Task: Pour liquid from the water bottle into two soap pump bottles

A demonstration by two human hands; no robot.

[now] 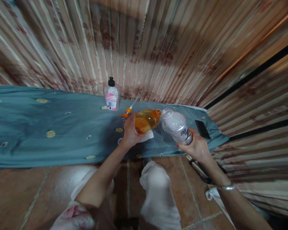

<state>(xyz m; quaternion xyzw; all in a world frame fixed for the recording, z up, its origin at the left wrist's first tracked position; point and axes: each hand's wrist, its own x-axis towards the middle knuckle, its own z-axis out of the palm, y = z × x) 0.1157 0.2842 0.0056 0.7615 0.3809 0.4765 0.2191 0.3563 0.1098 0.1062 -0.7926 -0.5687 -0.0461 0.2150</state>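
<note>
While left hand (131, 132) is closed around tilted orange transparent bottle (147, 121), right hand (197, 145) is curled around black-printed clear plastic bottle (176, 125), mouth (167, 113) close to first bottle's.

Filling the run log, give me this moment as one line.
left hand: amber bottle | right hand: clear bottle | bottles tilted, mouths close together | on cloth: orange pump, black-capped bottle, phone
</note>
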